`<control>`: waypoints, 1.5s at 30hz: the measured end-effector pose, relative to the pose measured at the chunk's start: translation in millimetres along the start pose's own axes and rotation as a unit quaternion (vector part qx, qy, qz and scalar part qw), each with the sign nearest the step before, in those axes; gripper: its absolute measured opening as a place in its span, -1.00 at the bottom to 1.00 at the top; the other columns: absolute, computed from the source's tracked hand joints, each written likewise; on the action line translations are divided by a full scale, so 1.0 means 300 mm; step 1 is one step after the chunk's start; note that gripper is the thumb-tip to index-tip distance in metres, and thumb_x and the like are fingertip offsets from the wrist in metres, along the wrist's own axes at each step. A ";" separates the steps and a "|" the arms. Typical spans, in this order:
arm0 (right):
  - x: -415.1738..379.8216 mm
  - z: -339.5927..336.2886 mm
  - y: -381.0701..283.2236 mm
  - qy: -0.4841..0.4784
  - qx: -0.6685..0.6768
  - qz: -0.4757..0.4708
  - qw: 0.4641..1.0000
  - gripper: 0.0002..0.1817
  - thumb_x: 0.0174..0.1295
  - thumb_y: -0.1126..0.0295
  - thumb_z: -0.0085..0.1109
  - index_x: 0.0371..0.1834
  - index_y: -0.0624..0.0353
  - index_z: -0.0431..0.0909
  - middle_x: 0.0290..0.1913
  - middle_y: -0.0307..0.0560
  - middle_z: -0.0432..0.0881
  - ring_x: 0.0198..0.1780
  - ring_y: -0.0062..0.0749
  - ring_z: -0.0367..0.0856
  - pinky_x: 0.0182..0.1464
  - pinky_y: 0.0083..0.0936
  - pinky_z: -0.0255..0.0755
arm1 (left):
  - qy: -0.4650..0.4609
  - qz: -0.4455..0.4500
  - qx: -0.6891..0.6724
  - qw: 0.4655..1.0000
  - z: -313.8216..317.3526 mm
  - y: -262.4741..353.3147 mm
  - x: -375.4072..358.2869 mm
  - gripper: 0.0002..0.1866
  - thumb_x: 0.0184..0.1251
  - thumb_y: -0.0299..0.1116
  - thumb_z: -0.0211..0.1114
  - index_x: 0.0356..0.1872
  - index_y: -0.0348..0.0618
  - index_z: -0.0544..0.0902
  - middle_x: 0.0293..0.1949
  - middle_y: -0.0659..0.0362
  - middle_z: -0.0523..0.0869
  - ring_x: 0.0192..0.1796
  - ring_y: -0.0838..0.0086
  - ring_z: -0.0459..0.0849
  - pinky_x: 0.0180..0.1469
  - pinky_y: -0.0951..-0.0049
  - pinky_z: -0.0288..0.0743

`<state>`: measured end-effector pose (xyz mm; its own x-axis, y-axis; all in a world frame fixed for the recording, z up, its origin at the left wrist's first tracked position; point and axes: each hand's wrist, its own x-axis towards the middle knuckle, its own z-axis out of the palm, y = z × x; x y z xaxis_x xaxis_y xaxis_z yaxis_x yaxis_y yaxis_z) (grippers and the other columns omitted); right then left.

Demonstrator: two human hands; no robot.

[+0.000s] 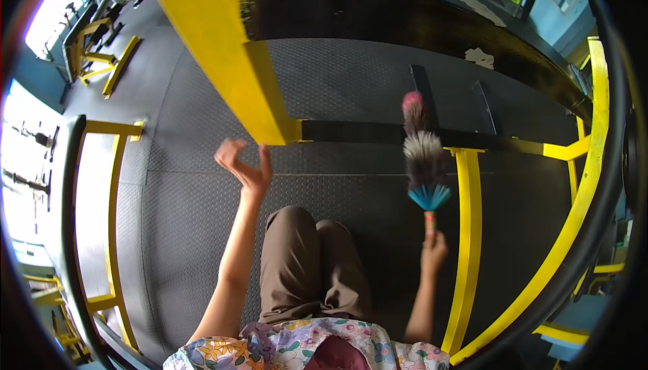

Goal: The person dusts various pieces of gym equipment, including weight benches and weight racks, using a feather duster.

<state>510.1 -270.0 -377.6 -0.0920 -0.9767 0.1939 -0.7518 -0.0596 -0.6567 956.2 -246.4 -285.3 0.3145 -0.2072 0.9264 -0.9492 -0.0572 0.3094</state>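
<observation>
My right hand (pixel 434 251) is wrapped round the handle of a feather duster (pixel 424 157), held with its head pointing away from me. The duster has blue feathers at the base, dark and whitish ones in the middle, and a pink tip. Its head overlaps the low black crossbar (pixel 364 131) in this view. My left hand (pixel 246 169) is raised and empty, thumb apart from its loosely bent, slightly blurred fingers. Just beyond it stands the foot of a thick yellow post (pixel 251 80).
A wide black beam (pixel 378 15) with chipped paint crosses ahead of me. Yellow uprights (pixel 467 248) and a curved yellow rail (pixel 567 248) stand on the right. At the left is a yellow and black frame (pixel 116 215). Textured black rubber mats (pixel 196 235) cover the floor.
</observation>
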 end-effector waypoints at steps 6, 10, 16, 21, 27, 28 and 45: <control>-0.284 0.319 -0.414 -0.351 0.372 0.311 0.801 -0.61 0.28 -0.04 -0.19 -0.34 0.08 0.22 -0.76 -0.33 0.17 -0.86 -0.72 0.09 -0.86 -0.73 -0.02 | -0.089 -0.215 -0.377 0.897 -0.006 -0.078 0.414 -0.40 0.28 0.13 -0.06 0.12 -0.16 0.33 0.00 0.03 0.46 -0.01 0.32 0.45 0.03 0.29 0.31; -0.462 0.313 -0.662 -0.473 0.470 0.323 0.672 -0.59 0.29 -0.09 -0.25 -0.34 0.07 0.21 -0.77 -0.33 0.15 -0.85 -0.73 0.07 -0.82 -0.76 -0.07 | -0.197 -0.282 -0.358 0.868 0.036 -0.033 0.483 -0.42 0.34 0.11 -0.16 0.13 -0.19 0.30 -0.11 0.07 0.51 -0.12 0.46 0.47 -0.03 0.46 0.35; -0.579 0.076 -0.832 -0.487 0.535 0.205 0.659 -0.65 0.34 0.01 -0.31 -0.32 0.08 0.20 -0.75 -0.29 0.18 -0.83 -0.69 0.08 -0.78 -0.72 -0.02 | -0.188 -0.280 -0.376 0.863 0.051 -0.022 0.478 -0.43 0.36 0.06 -0.16 0.10 -0.25 0.33 -0.14 0.10 0.51 -0.11 0.48 0.45 0.01 0.52 0.31; -0.628 0.128 -0.729 -0.485 0.508 0.211 0.680 -0.72 0.35 0.10 -0.26 -0.31 0.08 0.23 -0.75 -0.33 0.17 -0.80 -0.74 0.13 -0.77 -0.75 0.06 | -0.174 -0.285 -0.377 0.864 0.049 -0.010 0.480 -0.38 0.34 0.13 -0.20 0.03 -0.30 0.39 -0.17 0.12 0.53 -0.15 0.50 0.47 -0.03 0.54 0.33; -0.614 0.172 -0.652 -0.506 0.425 0.296 0.690 -0.61 0.32 -0.06 -0.32 -0.32 0.05 0.20 -0.78 -0.30 0.17 -0.85 -0.67 0.08 -0.81 -0.72 -0.05 | -0.170 -0.313 -0.378 0.854 0.062 -0.008 0.474 -0.39 0.34 0.13 -0.17 0.06 -0.26 0.38 -0.20 0.08 0.55 -0.18 0.48 0.49 -0.07 0.53 0.36; -0.587 0.120 -0.707 -0.507 0.455 0.282 0.675 -0.63 0.32 -0.04 -0.31 -0.33 0.05 0.21 -0.79 -0.31 0.17 -0.86 -0.67 0.09 -0.82 -0.71 -0.04 | -0.167 -0.313 -0.383 0.853 0.064 -0.011 0.473 -0.39 0.33 0.13 -0.16 0.06 -0.26 0.39 -0.20 0.09 0.55 -0.17 0.50 0.49 -0.07 0.54 0.36; -0.543 0.046 -0.795 -0.542 0.462 0.372 0.594 -0.55 0.28 -0.15 -0.34 -0.34 0.03 0.19 -0.79 -0.31 0.15 -0.85 -0.69 0.05 -0.80 -0.73 -0.09 | -0.168 -0.333 -0.367 0.852 0.090 -0.052 0.434 -0.33 0.31 0.20 -0.24 0.06 -0.27 0.35 -0.15 0.12 0.52 -0.14 0.49 0.44 -0.04 0.49 0.31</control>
<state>713.5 -99.5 -262.6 0.6780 -0.3316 -0.6560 -0.0397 0.8746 -0.4831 1011.6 -299.0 -175.3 0.6432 -0.6421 0.4171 -0.2605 0.3287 0.9078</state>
